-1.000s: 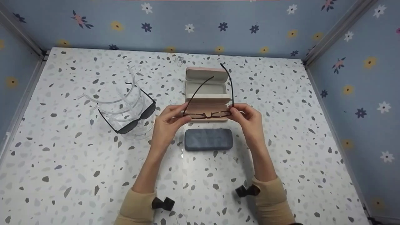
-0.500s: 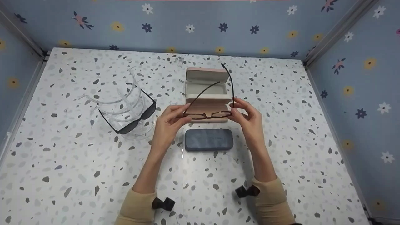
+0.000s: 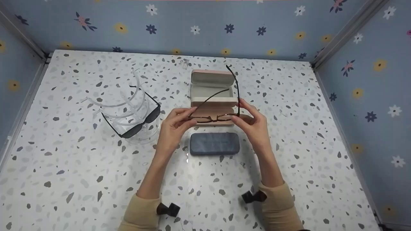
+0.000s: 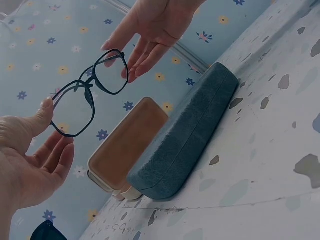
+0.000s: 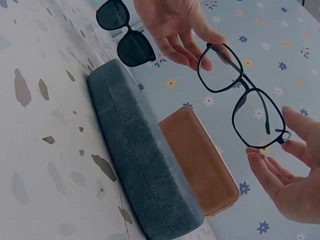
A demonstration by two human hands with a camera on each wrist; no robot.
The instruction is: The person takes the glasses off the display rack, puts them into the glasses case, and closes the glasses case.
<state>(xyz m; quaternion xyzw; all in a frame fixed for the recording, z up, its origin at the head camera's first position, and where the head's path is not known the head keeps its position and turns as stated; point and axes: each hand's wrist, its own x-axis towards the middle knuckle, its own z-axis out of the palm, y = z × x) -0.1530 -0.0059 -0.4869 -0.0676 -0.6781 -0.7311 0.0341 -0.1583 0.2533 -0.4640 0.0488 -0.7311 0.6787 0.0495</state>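
Dark-framed eyeglasses point(image 3: 214, 120) are held up between both hands, lenses toward the person and temples pointing away. My left hand point(image 3: 172, 124) pinches the left end of the frame with thumb and fingers. At the other end, my right hand point(image 3: 254, 125) grips the corner by the hinge, thumb at the lens rim and index finger along the temple. The left temple slants inward; the right one stands nearly straight out. Behind the glasses lies an open pink case point(image 3: 213, 74) with a pale lining. A closed blue-grey glasses case point(image 3: 214, 143) sits nearer the person.
Black sunglasses point(image 3: 151, 115) rest on a clear plastic stand point(image 3: 112, 104) to the left, also partly visible in the right wrist view. Flowered panels point(image 3: 205, 25) enclose the speckled table point(image 3: 96, 179) at the back and both sides.
The left temple has swung further inward, its tip moving right and toward the person. My right thumb has shifted left onto the lens rim, while the cases and sunglasses stay put.
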